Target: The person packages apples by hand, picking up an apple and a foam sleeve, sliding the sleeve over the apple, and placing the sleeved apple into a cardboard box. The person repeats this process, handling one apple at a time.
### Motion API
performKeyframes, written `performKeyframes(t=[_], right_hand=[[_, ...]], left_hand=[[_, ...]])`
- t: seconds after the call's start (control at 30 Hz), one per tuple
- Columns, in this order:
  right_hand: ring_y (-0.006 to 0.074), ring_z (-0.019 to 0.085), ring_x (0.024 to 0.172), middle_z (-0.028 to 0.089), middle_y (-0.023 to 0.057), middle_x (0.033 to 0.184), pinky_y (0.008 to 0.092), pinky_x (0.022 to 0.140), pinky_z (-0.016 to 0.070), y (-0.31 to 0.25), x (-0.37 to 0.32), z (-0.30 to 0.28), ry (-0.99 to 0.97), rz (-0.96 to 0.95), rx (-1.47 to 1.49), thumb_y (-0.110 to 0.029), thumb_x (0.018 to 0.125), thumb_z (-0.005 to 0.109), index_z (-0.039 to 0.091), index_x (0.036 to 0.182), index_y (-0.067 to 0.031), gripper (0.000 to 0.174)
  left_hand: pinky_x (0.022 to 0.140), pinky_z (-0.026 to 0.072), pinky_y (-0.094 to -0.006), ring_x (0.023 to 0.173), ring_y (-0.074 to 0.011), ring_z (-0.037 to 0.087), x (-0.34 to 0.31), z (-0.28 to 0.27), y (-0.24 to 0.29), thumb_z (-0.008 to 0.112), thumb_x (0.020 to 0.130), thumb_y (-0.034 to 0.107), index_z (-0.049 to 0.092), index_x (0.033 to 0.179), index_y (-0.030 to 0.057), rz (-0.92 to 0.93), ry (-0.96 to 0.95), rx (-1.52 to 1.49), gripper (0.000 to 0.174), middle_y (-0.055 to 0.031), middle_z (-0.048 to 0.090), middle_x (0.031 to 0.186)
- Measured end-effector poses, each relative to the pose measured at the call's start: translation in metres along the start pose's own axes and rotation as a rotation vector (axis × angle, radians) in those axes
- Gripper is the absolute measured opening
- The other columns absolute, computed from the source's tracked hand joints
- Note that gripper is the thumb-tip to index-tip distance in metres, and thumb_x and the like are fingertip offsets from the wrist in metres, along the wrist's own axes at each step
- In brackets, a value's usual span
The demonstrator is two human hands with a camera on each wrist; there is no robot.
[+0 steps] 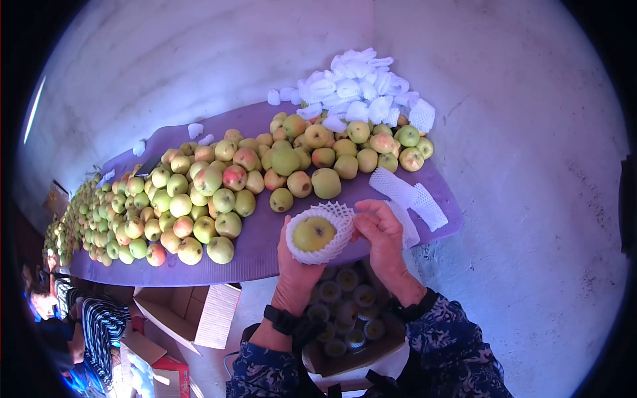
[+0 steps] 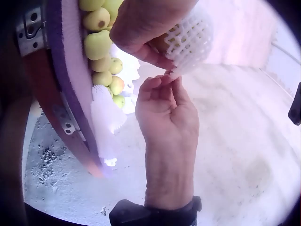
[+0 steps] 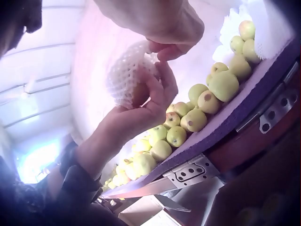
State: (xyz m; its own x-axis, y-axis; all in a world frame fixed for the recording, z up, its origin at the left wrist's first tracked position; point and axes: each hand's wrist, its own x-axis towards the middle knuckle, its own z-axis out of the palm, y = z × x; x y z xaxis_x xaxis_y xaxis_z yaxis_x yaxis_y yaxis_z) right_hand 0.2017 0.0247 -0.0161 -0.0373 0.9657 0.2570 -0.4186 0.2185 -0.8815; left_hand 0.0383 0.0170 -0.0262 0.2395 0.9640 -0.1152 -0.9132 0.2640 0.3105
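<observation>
My left hand (image 1: 296, 270) grips a yellow-green apple (image 1: 313, 234) with a white foam net (image 1: 342, 221) around it. The apple's browned end faces up out of the net's opening. At the net's right edge, my right hand (image 1: 383, 240) pinches the foam between thumb and fingertips. In the left wrist view, the net's lattice (image 2: 192, 40) stretches around the apple and narrows to the right hand's fingertips (image 2: 167, 79). From the right wrist, the left hand's fingers (image 3: 151, 87) show curled about the netted apple.
Loose apples (image 1: 206, 179) cover much of the purple-topped table (image 1: 265, 259). White foam nets (image 1: 358, 79) are heaped at the back; a few flat ones (image 1: 424, 207) lie at right. Below me stands a box of netted apples (image 1: 345, 312). An open carton (image 1: 189, 312) and another person (image 1: 99, 331) are at left.
</observation>
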Motion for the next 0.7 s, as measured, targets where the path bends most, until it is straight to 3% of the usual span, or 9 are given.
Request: performKeyframes(t=[0.1, 0.2, 0.3, 0.43, 0.5, 0.57, 0.63, 0.7], right_hand=[[0.0068, 0.055, 0.072, 0.064, 0.0017, 0.086, 0.0227, 0.066, 0.0450, 0.004, 0.001, -0.001, -0.087, 0.162, -0.114, -0.006, 0.093, 0.057, 0.057, 0.113, -0.0032, 0.020], [0.0112, 0.058, 0.083, 0.062, 0.0069, 0.102, 0.0261, 0.074, 0.0479, 0.004, 0.000, -0.005, -0.083, 0.043, -0.376, -0.009, 0.092, 0.059, 0.058, 0.115, -0.0029, 0.024], [0.0204, 0.056, 0.105, 0.054, 0.0126, 0.121, 0.0331, 0.091, 0.0459, -0.017, 0.005, -0.001, -0.130, -0.370, -0.491, -0.020, 0.086, 0.068, 0.053, 0.125, -0.0022, 0.046], [0.0284, 0.045, 0.125, 0.045, 0.0160, 0.134, 0.0386, 0.106, 0.0353, -0.012, -0.002, 0.007, -0.332, -0.338, -0.643, -0.031, 0.071, 0.082, 0.039, 0.138, -0.0009, 0.085], [0.0277, 0.042, 0.130, 0.042, 0.0154, 0.140, 0.0383, 0.109, 0.0323, -0.007, -0.004, 0.013, -0.392, -0.270, -0.650, -0.032, 0.066, 0.086, 0.030, 0.144, -0.0002, 0.102], [0.0285, 0.042, 0.129, 0.042, 0.0167, 0.140, 0.0382, 0.109, 0.0323, 0.003, -0.006, 0.018, -0.324, -0.284, -0.680, -0.032, 0.065, 0.087, 0.029, 0.144, -0.0003, 0.103], [0.0289, 0.043, 0.129, 0.042, 0.0178, 0.139, 0.0381, 0.109, 0.0326, 0.008, -0.008, 0.022, -0.274, -0.294, -0.686, -0.032, 0.065, 0.087, 0.028, 0.144, -0.0003, 0.103], [0.0289, 0.043, 0.129, 0.042, 0.0186, 0.139, 0.0380, 0.109, 0.0332, 0.011, -0.012, 0.024, -0.245, -0.291, -0.670, -0.031, 0.065, 0.087, 0.029, 0.144, -0.0001, 0.102]], left_hand=[[0.101, 0.0427, -0.0481, 0.116, -0.0313, 0.055, 0.001, -0.005, 0.002, 0.037, 0.098, 0.047, 0.053, 0.124, 0.0079, 0.046, 0.010, 0.038, 0.050, -0.0110, 0.058, 0.124], [0.101, 0.0428, -0.0480, 0.116, -0.0316, 0.055, -0.001, -0.004, 0.006, 0.038, 0.098, 0.046, 0.054, 0.124, 0.0069, 0.046, -0.009, 0.002, 0.049, -0.0115, 0.058, 0.124], [0.101, 0.0423, -0.0468, 0.116, -0.0306, 0.055, -0.004, -0.002, 0.007, 0.037, 0.099, 0.045, 0.053, 0.123, 0.0075, 0.035, -0.018, -0.009, 0.047, -0.0112, 0.058, 0.123], [0.102, 0.0420, -0.0450, 0.117, -0.0299, 0.054, -0.001, -0.006, 0.004, 0.035, 0.100, 0.045, 0.051, 0.125, 0.0067, 0.053, -0.033, 0.047, 0.048, -0.0119, 0.057, 0.125], [0.103, 0.0419, -0.0448, 0.117, -0.0294, 0.054, -0.004, -0.011, -0.005, 0.034, 0.101, 0.045, 0.049, 0.127, 0.0061, 0.273, -0.105, 0.551, 0.050, -0.0124, 0.055, 0.127], [0.103, 0.0420, -0.0444, 0.118, -0.0289, 0.054, -0.004, -0.010, -0.012, 0.033, 0.101, 0.045, 0.048, 0.129, 0.0057, 0.289, -0.120, 0.569, 0.050, -0.0126, 0.054, 0.129], [0.103, 0.0422, -0.0439, 0.118, -0.0283, 0.054, -0.003, 0.000, -0.015, 0.032, 0.102, 0.043, 0.047, 0.130, 0.0053, 0.096, -0.066, 0.106, 0.050, -0.0124, 0.052, 0.130], [0.103, 0.0428, -0.0433, 0.118, -0.0279, 0.054, -0.002, 0.001, -0.013, 0.032, 0.102, 0.041, 0.047, 0.130, 0.0052, 0.121, -0.006, 0.137, 0.047, -0.0123, 0.053, 0.130]])
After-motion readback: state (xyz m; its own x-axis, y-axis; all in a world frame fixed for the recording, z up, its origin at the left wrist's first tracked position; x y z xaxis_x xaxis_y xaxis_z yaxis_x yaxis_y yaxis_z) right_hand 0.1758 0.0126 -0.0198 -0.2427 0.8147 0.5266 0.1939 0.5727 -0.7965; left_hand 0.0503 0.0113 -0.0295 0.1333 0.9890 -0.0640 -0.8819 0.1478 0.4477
